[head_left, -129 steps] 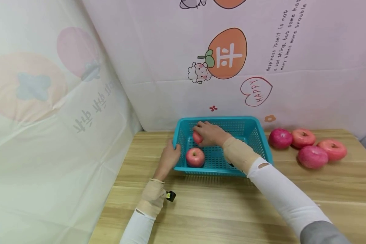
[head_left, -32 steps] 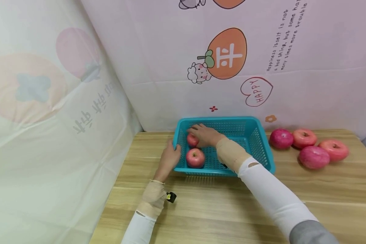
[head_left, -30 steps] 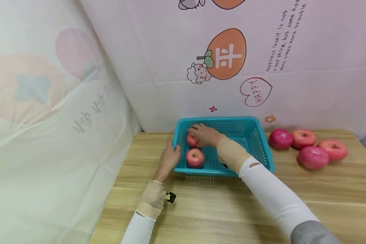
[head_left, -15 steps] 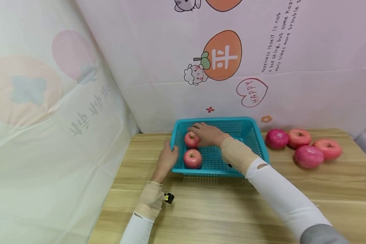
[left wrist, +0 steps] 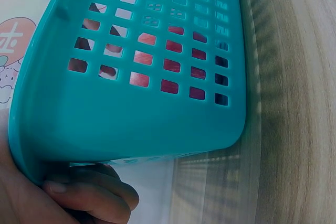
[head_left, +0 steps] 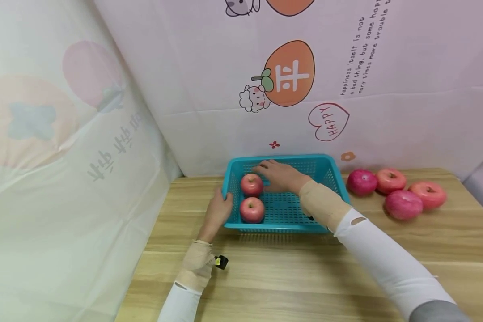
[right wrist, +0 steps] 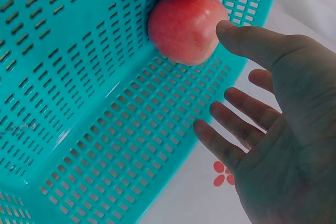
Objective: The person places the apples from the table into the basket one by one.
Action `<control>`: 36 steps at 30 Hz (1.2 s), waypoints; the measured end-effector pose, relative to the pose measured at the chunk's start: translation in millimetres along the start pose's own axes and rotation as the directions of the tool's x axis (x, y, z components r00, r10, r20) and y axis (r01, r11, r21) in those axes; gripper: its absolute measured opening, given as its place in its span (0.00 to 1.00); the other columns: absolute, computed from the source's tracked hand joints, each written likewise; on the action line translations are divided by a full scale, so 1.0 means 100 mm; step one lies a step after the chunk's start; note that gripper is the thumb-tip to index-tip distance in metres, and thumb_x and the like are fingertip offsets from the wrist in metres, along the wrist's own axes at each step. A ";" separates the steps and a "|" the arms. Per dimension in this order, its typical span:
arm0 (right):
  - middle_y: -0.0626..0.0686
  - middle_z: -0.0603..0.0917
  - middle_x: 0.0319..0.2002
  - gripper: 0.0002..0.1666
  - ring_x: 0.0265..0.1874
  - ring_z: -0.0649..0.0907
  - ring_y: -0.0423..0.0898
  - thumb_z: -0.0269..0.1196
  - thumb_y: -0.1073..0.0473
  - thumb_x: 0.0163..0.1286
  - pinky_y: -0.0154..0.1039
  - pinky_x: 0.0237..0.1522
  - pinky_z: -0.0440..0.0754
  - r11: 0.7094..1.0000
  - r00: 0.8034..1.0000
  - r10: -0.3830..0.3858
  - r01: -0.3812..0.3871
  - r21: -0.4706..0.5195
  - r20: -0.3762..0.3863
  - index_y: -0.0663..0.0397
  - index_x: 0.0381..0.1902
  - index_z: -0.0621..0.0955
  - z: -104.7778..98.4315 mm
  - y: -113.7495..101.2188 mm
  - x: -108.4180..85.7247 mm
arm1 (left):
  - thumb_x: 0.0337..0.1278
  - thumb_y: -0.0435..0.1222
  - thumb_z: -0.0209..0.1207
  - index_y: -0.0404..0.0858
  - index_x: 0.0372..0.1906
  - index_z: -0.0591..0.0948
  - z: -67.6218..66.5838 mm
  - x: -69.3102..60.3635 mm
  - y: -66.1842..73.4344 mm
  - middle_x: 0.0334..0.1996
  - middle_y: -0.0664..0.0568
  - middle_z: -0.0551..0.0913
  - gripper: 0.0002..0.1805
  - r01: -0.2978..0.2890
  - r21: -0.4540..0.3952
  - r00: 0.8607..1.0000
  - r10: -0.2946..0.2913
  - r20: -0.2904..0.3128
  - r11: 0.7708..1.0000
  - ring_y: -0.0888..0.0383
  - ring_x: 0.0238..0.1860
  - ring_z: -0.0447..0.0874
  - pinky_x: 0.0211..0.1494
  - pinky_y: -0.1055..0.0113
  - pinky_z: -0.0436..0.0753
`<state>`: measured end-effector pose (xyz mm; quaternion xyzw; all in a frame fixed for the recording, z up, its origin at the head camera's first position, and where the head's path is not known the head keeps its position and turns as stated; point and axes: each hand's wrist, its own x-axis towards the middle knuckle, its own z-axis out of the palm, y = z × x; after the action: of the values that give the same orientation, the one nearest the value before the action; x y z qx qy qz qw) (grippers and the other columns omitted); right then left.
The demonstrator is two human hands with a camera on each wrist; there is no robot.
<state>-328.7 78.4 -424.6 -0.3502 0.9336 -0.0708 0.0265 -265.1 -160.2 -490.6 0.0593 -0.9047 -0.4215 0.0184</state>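
Note:
In the head view my left hand (head_left: 217,210) grips the left rim of a turquoise plastic basket (head_left: 281,227). The left wrist view shows the curled fingers (left wrist: 86,195) of that hand under the basket's lip. Two red apples stand against the basket's left side, a rear apple (head_left: 250,184) and a front apple (head_left: 252,209). Over the rear left part of the basket is my right hand (head_left: 281,175), just right of the rear apple. Seen from the right wrist, its fingers are spread and relaxed, holding nothing, with the thumb (right wrist: 247,40) close beside the apple.
Right of the basket, two magenta fruits (head_left: 404,205) and two coral-pink apple-like fruits (head_left: 427,194) lie on the wooden table (head_left: 273,281). A printed white cloth (head_left: 209,129) hangs right behind the basket, and another cloth (head_left: 104,214) hangs along the left.
My right hand has set the rear apple down in the basket, let go, and drawn a little to the right. The left hand keeps its grip on the rim. The head view has shifted slightly.

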 end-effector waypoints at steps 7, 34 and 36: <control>0.61 0.72 0.77 0.44 0.77 0.71 0.62 0.72 0.50 0.73 0.61 0.73 0.74 1.000 1.000 0.008 -0.008 -0.004 -0.002 0.52 0.81 0.68 -0.07 0.05 -0.12 | 0.82 0.47 0.47 0.37 0.72 0.71 -0.01 -0.01 0.03 0.53 0.36 0.85 0.25 0.004 -0.015 1.000 -0.004 0.009 1.000 0.45 0.46 0.84 0.50 0.46 0.83; 0.62 0.73 0.76 0.45 0.75 0.73 0.63 0.73 0.48 0.71 0.60 0.69 0.78 0.997 0.998 0.006 -0.011 -0.074 -0.070 0.53 0.80 0.69 -0.21 0.27 -0.56 | 0.81 0.47 0.45 0.36 0.72 0.70 -0.02 -0.03 0.03 0.49 0.36 0.85 0.26 -0.011 0.002 1.000 0.011 0.012 1.000 0.45 0.45 0.83 0.48 0.47 0.83; 0.62 0.73 0.75 0.45 0.74 0.73 0.63 0.73 0.48 0.71 0.60 0.69 0.79 0.997 0.997 0.001 -0.007 -0.074 -0.082 0.53 0.80 0.69 -0.22 0.28 -0.60 | 0.81 0.47 0.45 0.36 0.72 0.69 -0.02 -0.03 0.03 0.49 0.36 0.85 0.27 -0.008 0.002 1.000 0.008 0.016 1.000 0.46 0.45 0.83 0.48 0.47 0.83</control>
<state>-304.3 140.9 -406.6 -0.3458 0.9366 -0.0503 -0.0247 -261.7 -159.8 -486.9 0.0521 -0.9055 -0.4210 0.0128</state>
